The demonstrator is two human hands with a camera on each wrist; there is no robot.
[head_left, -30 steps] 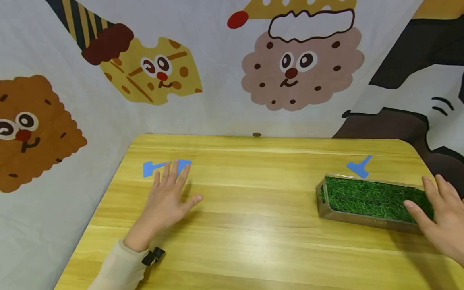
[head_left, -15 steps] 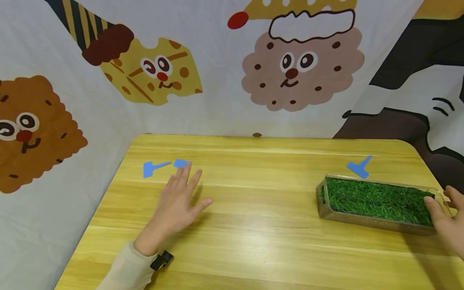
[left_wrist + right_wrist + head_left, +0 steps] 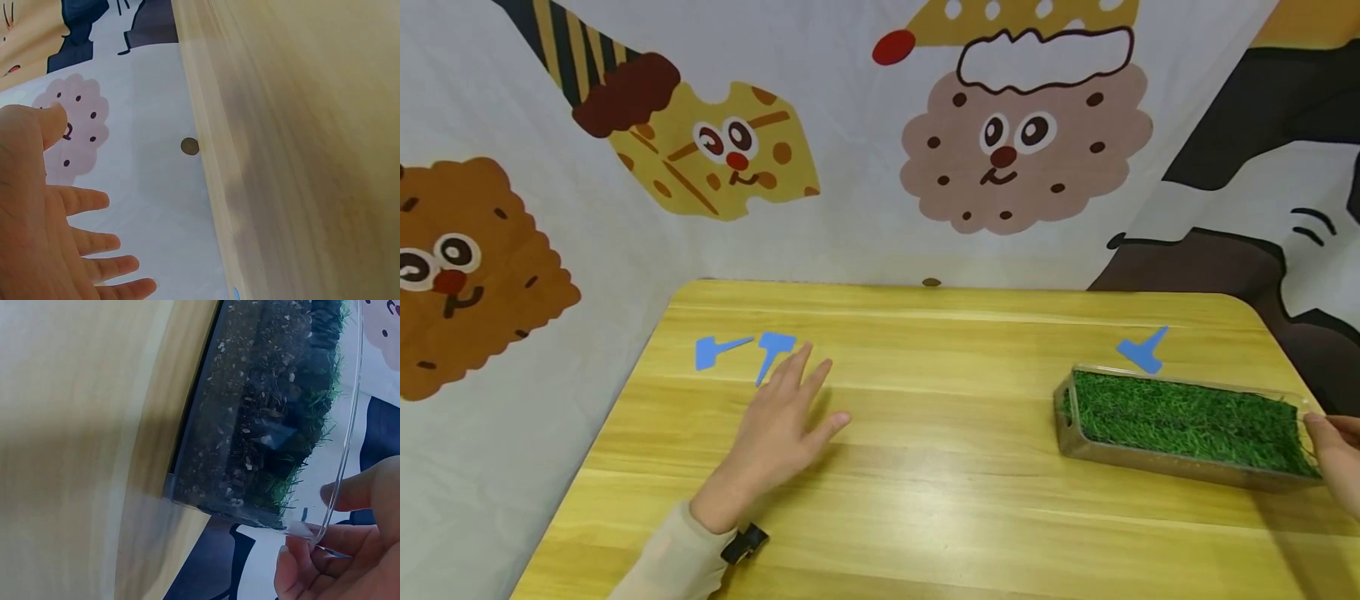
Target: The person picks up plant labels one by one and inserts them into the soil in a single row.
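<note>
At the right of the head view stands a clear plastic planter box (image 3: 1180,465) topped with green artificial grass (image 3: 1180,418). My right hand (image 3: 1337,454) grips its right end. In the right wrist view, the thumb of that hand (image 3: 369,550) lies inside the clear rim and the fingers outside. Dark soil-like fill with pale bits (image 3: 250,425) shows through the wall. My left hand (image 3: 775,433) hovers over the table, fingers spread and holding nothing. Closest to it lies a blue T-shaped plant label (image 3: 777,342); another blue plant label (image 3: 707,353) lies farther left.
A third blue plant label (image 3: 1141,354) lies behind the planter box. Everything rests on a wood-grain table (image 3: 925,517) with rounded far corners. A white cloth (image 3: 857,233) printed with cartoon biscuits hangs behind and to the left of it.
My right hand has moved from above the grass to the planter's right end and taken hold of it. My left hand has drifted right and nearer, uncovering the middle plant label.
</note>
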